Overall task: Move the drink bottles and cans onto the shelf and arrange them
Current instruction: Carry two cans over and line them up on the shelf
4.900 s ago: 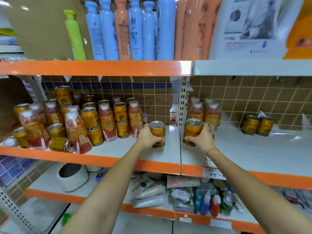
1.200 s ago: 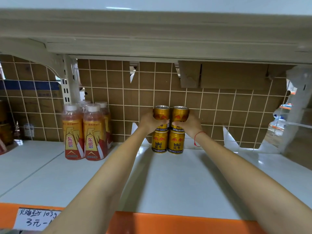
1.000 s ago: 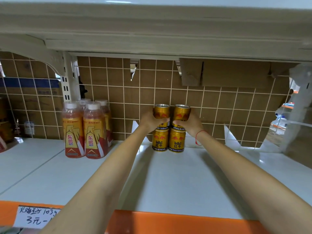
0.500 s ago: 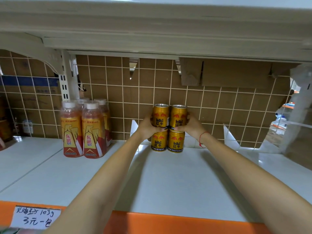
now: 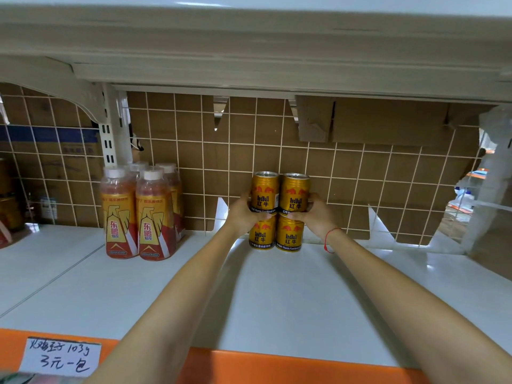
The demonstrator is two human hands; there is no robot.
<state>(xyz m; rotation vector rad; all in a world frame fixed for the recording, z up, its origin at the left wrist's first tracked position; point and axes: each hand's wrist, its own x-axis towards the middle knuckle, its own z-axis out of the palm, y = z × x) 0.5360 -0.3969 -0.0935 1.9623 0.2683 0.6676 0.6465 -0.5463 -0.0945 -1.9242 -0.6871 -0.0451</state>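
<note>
Cans: upper left can (image 5: 264, 191) and upper right can (image 5: 294, 193) stand upright on two lower cans (image 5: 289, 236), side by side, at back of white shelf (image 5: 277, 300), against wire grid (image 5: 360, 173). Left hand (image 5: 243, 214) grasps upper left can; right hand (image 5: 317, 214) grasps upper right can. Drink bottles (image 5: 140, 214) stand well apart at left. Handwritten price tag (image 5: 59, 356) on orange front edge.

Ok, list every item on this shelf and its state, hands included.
Top cans: upright, stacked on the bottom pair, one gripped in each hand.
Bottom cans: upright on the shelf, side by side.
Bottles: capped, upright, grouped.
Left hand: grips top left can.
Right hand: grips top right can.
</note>
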